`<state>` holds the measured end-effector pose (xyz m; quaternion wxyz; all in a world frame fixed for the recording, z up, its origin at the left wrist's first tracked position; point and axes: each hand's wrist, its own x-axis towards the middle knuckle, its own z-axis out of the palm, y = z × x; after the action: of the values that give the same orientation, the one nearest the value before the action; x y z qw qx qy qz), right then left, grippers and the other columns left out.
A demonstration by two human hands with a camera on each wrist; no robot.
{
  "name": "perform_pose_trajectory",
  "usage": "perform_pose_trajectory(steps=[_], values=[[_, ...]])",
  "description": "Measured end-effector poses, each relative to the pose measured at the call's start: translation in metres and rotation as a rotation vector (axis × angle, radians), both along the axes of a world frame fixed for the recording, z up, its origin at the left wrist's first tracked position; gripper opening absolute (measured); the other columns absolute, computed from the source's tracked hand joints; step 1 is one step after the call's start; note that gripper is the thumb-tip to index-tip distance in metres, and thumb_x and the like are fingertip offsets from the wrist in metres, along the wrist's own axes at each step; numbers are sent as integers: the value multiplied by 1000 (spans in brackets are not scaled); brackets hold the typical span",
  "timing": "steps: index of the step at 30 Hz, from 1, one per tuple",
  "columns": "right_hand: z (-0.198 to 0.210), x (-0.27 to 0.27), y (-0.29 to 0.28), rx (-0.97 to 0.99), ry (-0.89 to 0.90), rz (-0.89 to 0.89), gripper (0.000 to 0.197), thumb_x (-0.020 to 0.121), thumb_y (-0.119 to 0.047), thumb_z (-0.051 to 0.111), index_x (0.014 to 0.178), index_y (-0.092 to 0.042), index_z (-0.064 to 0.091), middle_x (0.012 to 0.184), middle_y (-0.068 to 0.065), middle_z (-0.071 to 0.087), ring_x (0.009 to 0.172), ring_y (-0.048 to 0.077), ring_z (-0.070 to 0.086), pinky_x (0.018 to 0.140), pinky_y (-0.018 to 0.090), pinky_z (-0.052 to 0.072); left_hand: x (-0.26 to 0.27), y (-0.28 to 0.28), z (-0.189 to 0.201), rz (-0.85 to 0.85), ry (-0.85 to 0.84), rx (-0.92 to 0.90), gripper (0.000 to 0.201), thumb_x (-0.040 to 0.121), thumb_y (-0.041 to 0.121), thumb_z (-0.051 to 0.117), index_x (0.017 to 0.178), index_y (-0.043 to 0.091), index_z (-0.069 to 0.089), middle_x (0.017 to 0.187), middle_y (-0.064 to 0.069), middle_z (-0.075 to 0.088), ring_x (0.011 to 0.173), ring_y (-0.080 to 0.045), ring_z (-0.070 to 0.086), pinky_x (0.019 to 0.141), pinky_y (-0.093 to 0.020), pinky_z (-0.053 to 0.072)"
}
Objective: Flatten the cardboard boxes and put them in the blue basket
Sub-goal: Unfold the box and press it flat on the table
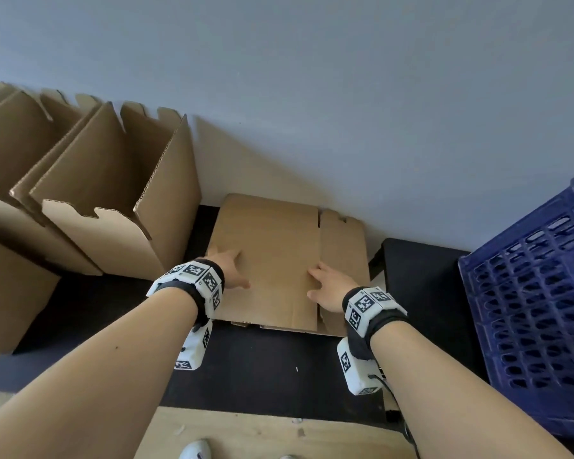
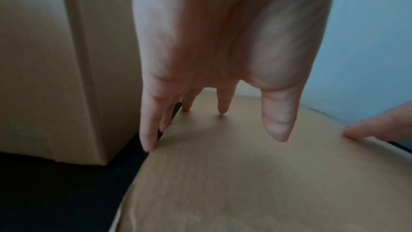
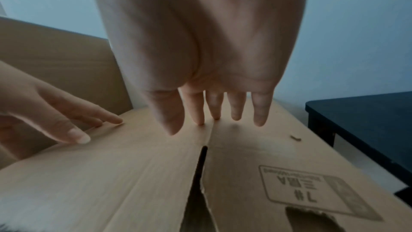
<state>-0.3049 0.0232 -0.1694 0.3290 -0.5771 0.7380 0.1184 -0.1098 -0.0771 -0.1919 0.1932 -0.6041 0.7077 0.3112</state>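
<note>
A flattened cardboard box lies on a black table against the wall. My left hand presses its left part with straight, spread fingers, the little finger at the cardboard's left edge. My right hand presses near the crease between main panel and right flap, fingers straight on the cardboard. The blue basket stands at the right, tilted toward me. Several upright open boxes stand at the left.
A second black table stands between the flattened box and the basket, with a narrow gap between tables. A printed label marks the right flap. The nearest upright box is close to my left hand. Light wooden floor lies below.
</note>
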Motion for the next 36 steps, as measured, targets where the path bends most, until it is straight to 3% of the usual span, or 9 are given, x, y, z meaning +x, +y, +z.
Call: perform_pose_trajectory(steps=[5,7,10,14,19,23,28,33,36], values=[[-25,2,-10,54,-3,-34,57,99,-24,41,151,-16,19,160,4,5,146,26,14,116,33,17,-1,-9,-17,-36,-61,20,88,82,48,65,151,32,12,157,-17,-3,139,-34,28,111,-41,32],[-30,1,-13,40,21,-32,54,99,-22,40,150,-19,24,160,2,10,145,26,18,115,34,20,-5,-11,-20,-48,-94,30,89,82,49,64,151,33,10,157,-16,-2,140,-37,25,112,-44,31],[-35,-4,-20,6,39,-52,53,95,-16,42,146,-28,33,155,-1,22,140,26,26,113,38,29,-12,-12,-24,-50,-104,0,89,82,52,63,150,38,8,157,-12,-2,142,-40,12,112,-50,27],[-36,-9,-25,-27,13,-102,53,92,-9,44,138,-33,46,151,1,30,136,25,33,109,39,35,-20,-10,-37,-119,-55,-66,100,74,62,66,149,41,3,158,-10,-13,146,-31,-6,114,-57,15],[-36,-16,-32,-67,-32,-178,51,89,-3,40,125,-32,61,140,-3,50,123,23,51,97,30,43,-28,-10,-42,-123,-83,-89,105,71,63,67,149,40,-1,157,-12,-13,146,-32,-5,112,-59,21],[-36,-16,-34,-83,-51,-229,47,90,-4,42,123,-31,63,139,-5,52,123,22,52,98,28,41,-30,-11,-39,-118,-87,-75,104,72,61,69,149,40,2,157,-13,-12,146,-33,-4,109,-62,25],[-41,-15,-27,-118,-110,-272,45,87,-7,47,120,-31,64,135,-4,55,120,21,54,97,26,42,-28,-10,-36,-102,-43,-69,101,72,59,69,149,40,7,157,-12,-10,146,-32,-6,109,-63,22],[-28,-26,-17,-243,-204,-346,38,93,-6,47,123,-23,64,135,-3,57,125,16,51,99,21,36,-25,-12,-31,-9,116,-116,85,79,53,67,148,35,22,158,-5,-13,146,-29,-7,113,-61,14],[-24,-44,-7,-347,-159,-455,40,91,-6,46,124,-23,62,135,-2,56,124,18,51,100,25,38,-24,-11,-29,112,207,-185,84,81,47,67,149,30,20,159,-7,-9,146,-30,-3,114,-57,17]])
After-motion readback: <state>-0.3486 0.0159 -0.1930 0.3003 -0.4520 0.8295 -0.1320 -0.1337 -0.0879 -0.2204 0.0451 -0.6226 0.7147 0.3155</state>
